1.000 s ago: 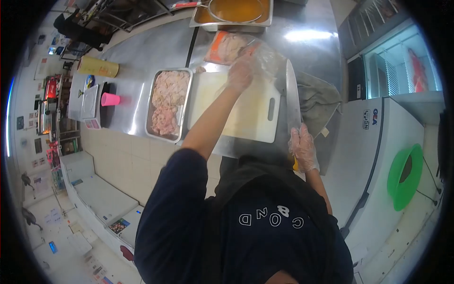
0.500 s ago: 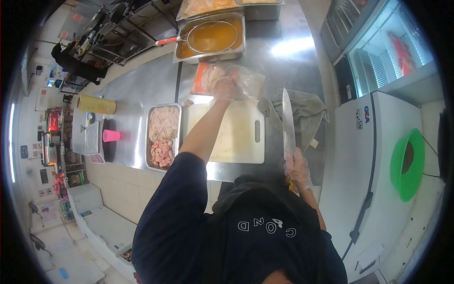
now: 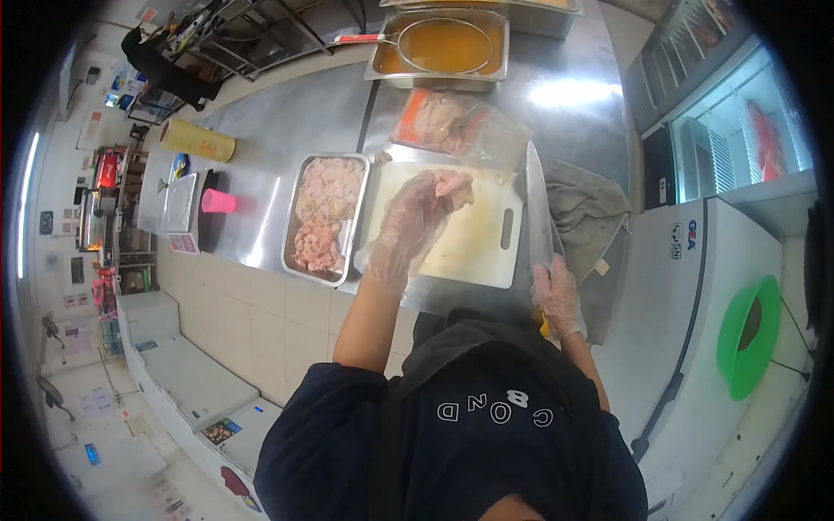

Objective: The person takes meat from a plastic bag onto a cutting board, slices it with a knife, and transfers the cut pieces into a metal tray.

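My left hand (image 3: 407, 233), in a clear plastic glove, is closed around a piece of raw meat (image 3: 453, 186) above the white cutting board (image 3: 479, 252). My right hand (image 3: 559, 300), also gloved, grips a large knife (image 3: 539, 204) whose blade points away from me along the board's right side. Its handle is mostly hidden by my fingers, with a bit of yellow showing. Behind the board lies a clear and orange plastic bag (image 3: 443, 123) with raw meat inside. A metal tray (image 3: 356, 221) of raw meat pieces stands left of the board.
A grey cloth (image 3: 586, 208) lies right of the knife. At the back, a strainer (image 3: 445, 45) with a red handle rests over a metal pan (image 3: 447, 82) of orange liquid. A pink cup (image 3: 218, 201), a scale (image 3: 181, 201) and a yellow roll (image 3: 198, 141) are at left.
My left hand has come back from the bag toward me and now holds a piece of meat over the board. My right hand still holds the knife; the view has shifted.
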`<state>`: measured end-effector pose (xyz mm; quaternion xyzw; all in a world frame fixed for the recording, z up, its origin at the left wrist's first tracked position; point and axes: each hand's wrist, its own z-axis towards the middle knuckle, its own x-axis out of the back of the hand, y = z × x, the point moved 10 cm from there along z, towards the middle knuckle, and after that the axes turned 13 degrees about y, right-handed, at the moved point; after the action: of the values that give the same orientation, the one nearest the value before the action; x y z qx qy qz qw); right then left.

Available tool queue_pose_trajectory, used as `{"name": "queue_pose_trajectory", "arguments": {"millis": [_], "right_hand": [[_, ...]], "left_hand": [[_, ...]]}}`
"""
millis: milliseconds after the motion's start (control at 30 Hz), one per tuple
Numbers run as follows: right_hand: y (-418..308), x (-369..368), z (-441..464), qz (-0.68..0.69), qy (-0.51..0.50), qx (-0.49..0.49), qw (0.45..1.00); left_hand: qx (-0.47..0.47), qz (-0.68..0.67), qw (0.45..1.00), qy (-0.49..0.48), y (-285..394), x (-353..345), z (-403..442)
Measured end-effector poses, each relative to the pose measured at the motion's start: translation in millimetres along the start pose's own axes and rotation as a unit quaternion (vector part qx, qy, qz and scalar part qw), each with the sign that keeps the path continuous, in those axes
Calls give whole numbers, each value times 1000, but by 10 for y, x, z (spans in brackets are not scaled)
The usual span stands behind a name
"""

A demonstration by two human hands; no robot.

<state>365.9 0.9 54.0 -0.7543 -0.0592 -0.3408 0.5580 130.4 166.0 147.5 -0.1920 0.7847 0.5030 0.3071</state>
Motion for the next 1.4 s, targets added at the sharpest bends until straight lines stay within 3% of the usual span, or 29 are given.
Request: {"name": "queue_pose_trajectory", "arguments": {"millis": [67,100,133,200,267,300,367,500,600,667,700,733,800,867,1133,1167,1267,1333,1400], "right_hand": [[-11,-7,-4,-38,31,55,997],[-98,-32,-27,10,-10,1,1000],[-115,-94,-73,57,-52,-54,996],[-89,-143,-70,28,-50,-29,998],[-65,-158,-91,0,-47,-8,999],[-110,-166,-103,20,-56,-11,998],[-114,-181,-118,38,-64,-16,997],[-32,-169,-124,7,-58,-16,998],[-30,-157,-168,4,-57,-30,998],[-1,-166,-160,12,-56,-46,997],[-9,-165,-141,-8,-51,-14,999],[-38,-166,-132,-27,-47,18,998],[-3,-207,-130,-19,-57,7,998],[-8,-205,-131,-13,-66,-5,998],[-258,-117,-182,1,-84,-50,995],[-395,42,-208,-171,76,22,982],[-263,36,-248,-125,47,61,989],[-170,-63,-260,2,-19,-76,997],[-38,-121,-161,-47,-28,-22,998]], "left_hand": [[12,-51,983,-174,82,-388,-200],[9,-53,984,-172,108,-411,-220],[-5,-14,989,-146,113,-384,-222],[-21,23,993,-117,135,-388,-248],[-52,213,975,31,113,-155,-208],[-49,212,976,32,65,-123,-194],[0,69,995,71,-65,49,-94],[92,-15,986,140,-290,300,-102],[15,-4,994,106,-157,299,-147],[-74,190,978,33,35,124,-147],[-75,189,979,35,99,84,-199],[-217,336,916,-22,354,-204,-374],[-345,467,811,-78,625,-663,-757],[-103,516,850,-8,593,-738,-877],[-149,512,837,-128,840,-1226,-1294],[-141,505,840,-138,804,-1252,-1331],[-119,486,849,-169,757,-1324,-1432],[-111,478,852,-186,733,-1385,-1468],[-102,474,851,-200,713,-1426,-1491]]}}
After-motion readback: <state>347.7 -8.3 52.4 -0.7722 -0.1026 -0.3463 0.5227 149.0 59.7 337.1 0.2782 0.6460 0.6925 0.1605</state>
